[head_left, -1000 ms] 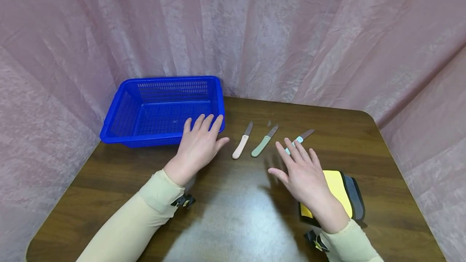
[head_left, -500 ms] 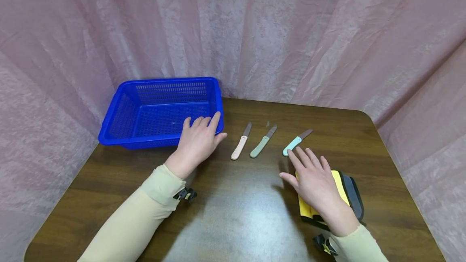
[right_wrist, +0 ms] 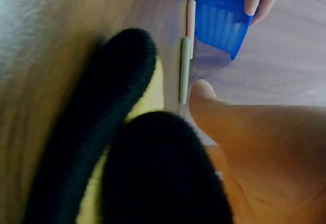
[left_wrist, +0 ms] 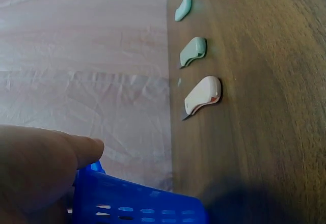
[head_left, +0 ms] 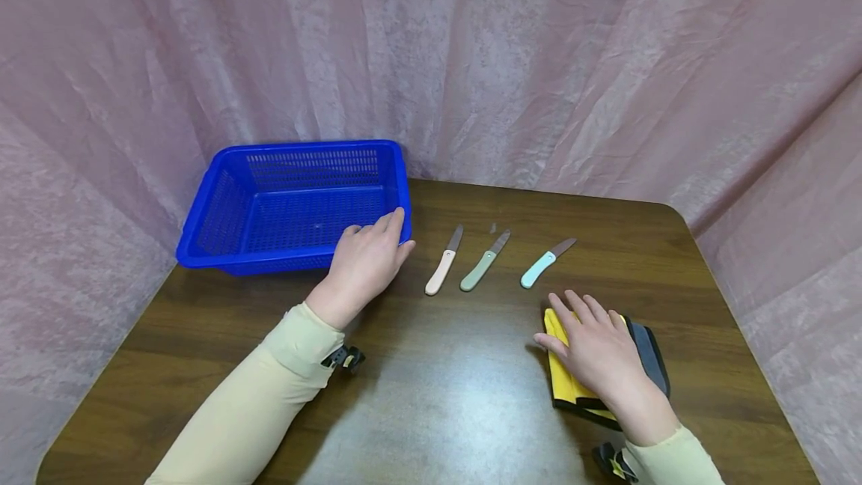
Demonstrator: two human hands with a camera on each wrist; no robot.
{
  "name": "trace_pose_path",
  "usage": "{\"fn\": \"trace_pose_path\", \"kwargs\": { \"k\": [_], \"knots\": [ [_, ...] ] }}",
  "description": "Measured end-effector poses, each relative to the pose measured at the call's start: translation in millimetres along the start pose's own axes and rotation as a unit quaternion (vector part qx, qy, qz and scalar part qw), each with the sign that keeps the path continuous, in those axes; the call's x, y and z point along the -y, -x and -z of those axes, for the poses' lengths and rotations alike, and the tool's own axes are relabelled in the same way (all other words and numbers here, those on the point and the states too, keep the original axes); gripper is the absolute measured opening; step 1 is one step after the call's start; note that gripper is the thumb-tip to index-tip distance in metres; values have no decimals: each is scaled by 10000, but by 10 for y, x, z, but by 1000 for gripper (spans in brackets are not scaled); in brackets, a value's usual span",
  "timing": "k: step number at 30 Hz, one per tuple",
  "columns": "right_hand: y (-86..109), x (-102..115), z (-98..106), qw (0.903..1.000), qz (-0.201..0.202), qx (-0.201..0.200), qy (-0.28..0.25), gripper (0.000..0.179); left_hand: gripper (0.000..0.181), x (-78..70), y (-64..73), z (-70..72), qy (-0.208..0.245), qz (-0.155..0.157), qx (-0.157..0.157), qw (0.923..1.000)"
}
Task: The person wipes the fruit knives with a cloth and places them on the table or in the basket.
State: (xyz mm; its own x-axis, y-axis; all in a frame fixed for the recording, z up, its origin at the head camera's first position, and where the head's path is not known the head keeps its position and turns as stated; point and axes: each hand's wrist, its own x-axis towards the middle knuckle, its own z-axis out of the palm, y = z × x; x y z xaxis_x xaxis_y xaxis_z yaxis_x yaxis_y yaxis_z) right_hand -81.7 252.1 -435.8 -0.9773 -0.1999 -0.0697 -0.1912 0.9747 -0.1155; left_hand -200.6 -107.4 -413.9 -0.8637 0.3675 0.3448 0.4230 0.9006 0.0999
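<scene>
My left hand [head_left: 367, 260] grips the near right corner of a blue plastic basket [head_left: 296, 254], fingers bent over the rim and thumb on the outside. In the left wrist view, part of that hand [left_wrist: 46, 168] lies against the basket's slotted wall [left_wrist: 147, 208]. Over a folded yellow and grey cloth [head_left: 562, 376] with black edging, my right hand [head_left: 602, 354] is spread with fairly straight fingers and holds nothing. The right wrist view has the cloth's thick black edges [right_wrist: 158, 168] close beneath the thumb [right_wrist: 219, 112].
Between basket and cloth lie three small knives, blades pointing away: one with a pink handle [head_left: 441, 273], one green [head_left: 477, 272], one light blue [head_left: 538, 270]. A pink curtain [head_left: 471, 81] hangs behind the wooden table [head_left: 431, 395].
My right hand has drawn back and right, from over the light blue knife to over the cloth. My left fingers have bent down over the basket's rim.
</scene>
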Motion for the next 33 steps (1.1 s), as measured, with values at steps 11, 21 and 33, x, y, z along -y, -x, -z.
{"fn": "trace_pose_path", "kwargs": {
  "k": [11,21,33],
  "knots": [
    [-21,2,-74,9997,-25,236,44,80,55,-4,56,9,-130,-163,-274,9994],
    [-13,-21,-95,9997,22,236,86,80,55,38,136,93,-69,-402,93,9991],
    [61,-32,-61,9998,-57,207,32,80,57,138,223,164,71,-632,365,9973]
  ]
}}
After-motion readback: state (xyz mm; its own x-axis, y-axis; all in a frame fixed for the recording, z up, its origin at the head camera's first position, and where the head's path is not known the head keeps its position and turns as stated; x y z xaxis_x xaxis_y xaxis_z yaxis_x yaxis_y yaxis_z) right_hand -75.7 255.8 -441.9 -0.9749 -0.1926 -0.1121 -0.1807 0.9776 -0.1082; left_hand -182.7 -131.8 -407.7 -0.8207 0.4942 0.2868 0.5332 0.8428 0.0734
